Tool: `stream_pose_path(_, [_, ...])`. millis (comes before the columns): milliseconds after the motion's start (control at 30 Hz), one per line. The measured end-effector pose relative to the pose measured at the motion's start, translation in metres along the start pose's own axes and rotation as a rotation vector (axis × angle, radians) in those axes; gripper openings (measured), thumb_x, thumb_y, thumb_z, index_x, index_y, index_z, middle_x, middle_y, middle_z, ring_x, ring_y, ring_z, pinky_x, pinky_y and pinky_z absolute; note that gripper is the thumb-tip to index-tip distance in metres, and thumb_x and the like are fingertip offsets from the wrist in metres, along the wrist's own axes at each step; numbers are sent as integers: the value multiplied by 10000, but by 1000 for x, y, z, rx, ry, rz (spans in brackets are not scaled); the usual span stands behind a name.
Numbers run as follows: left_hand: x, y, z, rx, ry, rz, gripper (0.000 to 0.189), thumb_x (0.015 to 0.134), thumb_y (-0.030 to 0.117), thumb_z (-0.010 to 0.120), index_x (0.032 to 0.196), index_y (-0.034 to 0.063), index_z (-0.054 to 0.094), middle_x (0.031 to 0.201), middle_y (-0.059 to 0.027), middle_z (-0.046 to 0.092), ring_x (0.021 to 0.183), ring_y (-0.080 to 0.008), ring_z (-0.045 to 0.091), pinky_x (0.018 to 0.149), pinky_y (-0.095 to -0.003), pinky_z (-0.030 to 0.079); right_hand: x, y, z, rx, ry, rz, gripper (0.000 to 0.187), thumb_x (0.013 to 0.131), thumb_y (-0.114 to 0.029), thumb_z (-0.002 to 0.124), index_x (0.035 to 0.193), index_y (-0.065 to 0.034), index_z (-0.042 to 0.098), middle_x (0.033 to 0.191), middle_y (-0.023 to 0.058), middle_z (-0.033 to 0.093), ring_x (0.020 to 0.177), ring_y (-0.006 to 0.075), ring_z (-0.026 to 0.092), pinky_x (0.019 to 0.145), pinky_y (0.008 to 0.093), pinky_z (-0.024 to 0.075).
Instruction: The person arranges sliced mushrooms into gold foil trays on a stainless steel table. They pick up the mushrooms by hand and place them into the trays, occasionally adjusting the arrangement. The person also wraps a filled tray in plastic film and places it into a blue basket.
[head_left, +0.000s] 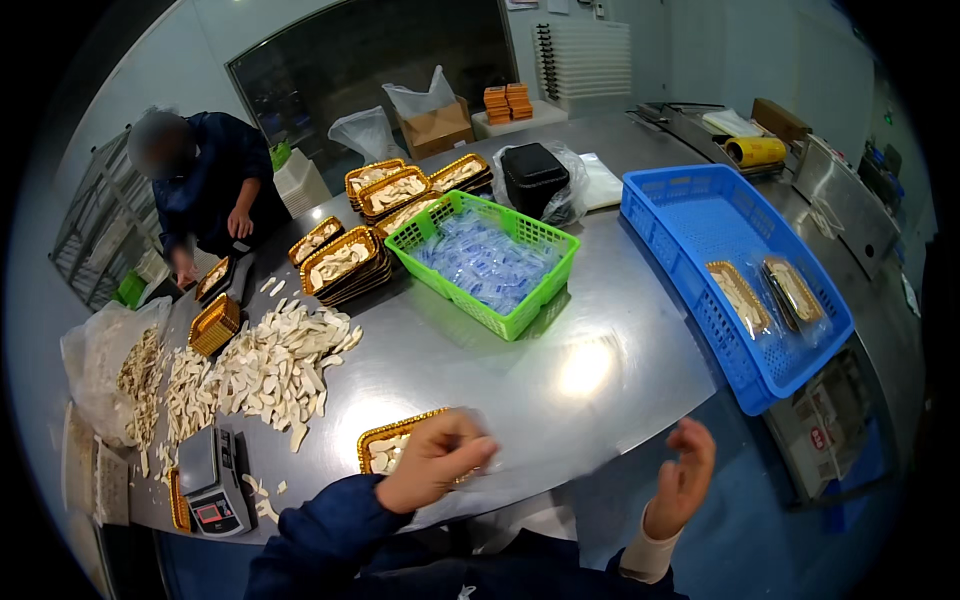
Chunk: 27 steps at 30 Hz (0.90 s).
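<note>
My left hand (444, 456) is over a gold-rimmed tray (385, 448) of pale dried slices near the front edge of the steel table. It covers the tray's right part. Its fingers are curled and blurred, so whether they pinch something cannot be made out. My right hand (684, 474) is raised off the table's front edge, fingers apart, with nothing visible in it. Ahead of both hands stands a green plastic basket (480, 311) full of small clear-and-blue sachets (487, 259). A faint see-through sheen, perhaps plastic film, shows on the table between the hands.
A slice heap (281, 364) and a digital scale (214, 480) are on the left. Filled gold trays (345, 262) are stacked behind. A blue crate (705, 300) with wrapped trays (791, 289) stands right. Across the table, a co-worker (214, 172) handles a tray. Yellow film roll (756, 151) lies far right.
</note>
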<state>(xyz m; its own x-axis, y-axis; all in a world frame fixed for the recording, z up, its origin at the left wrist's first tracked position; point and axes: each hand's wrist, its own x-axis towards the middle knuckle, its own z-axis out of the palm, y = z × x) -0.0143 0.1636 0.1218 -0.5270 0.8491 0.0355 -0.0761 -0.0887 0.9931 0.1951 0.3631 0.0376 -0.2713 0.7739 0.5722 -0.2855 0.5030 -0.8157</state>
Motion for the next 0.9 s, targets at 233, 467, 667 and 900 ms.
stream_pose_path(233, [40, -19, 65, 185, -368, 196, 199, 990, 184, 650, 867, 29, 623, 799, -70, 596, 744, -161, 568, 679, -295, 438, 18, -30, 52, -17, -462, -188, 607, 807, -256, 800, 1279, 36, 556, 1321, 242, 595, 1166, 367, 592, 984, 431, 474])
stream_pose_path(467, [28, 0, 48, 444, -367, 389, 171, 983, 142, 632, 900, -2, 591, 869, -120, 573, 783, -255, 570, 720, -345, 461, 19, -31, 44, 58, -133, -200, 160, 862, -60, 684, 1007, 7, 681, 1057, 192, 715, 893, 304, 682, 788, 349, 540])
stream_pose_path(667, [12, 7, 24, 786, 64, 526, 408, 818, -41, 732, 1186, 37, 577, 990, -122, 604, 811, -270, 593, 697, -334, 490, 35, -56, 46, -105, -382, -438, 232, 769, 15, 683, 999, -18, 683, 1069, 153, 717, 867, 302, 685, 762, 347, 541])
stream_pose_path(900, [-3, 55, -4, 911, -84, 480, 489, 876, -2, 663, 1354, 63, 584, 889, -123, 628, 774, -288, 642, 660, -337, 500, 48, -65, 79, -160, -532, -558, 341, 752, 66, 688, 1083, -16, 672, 1149, 167, 691, 947, 351, 681, 810, 395, 554])
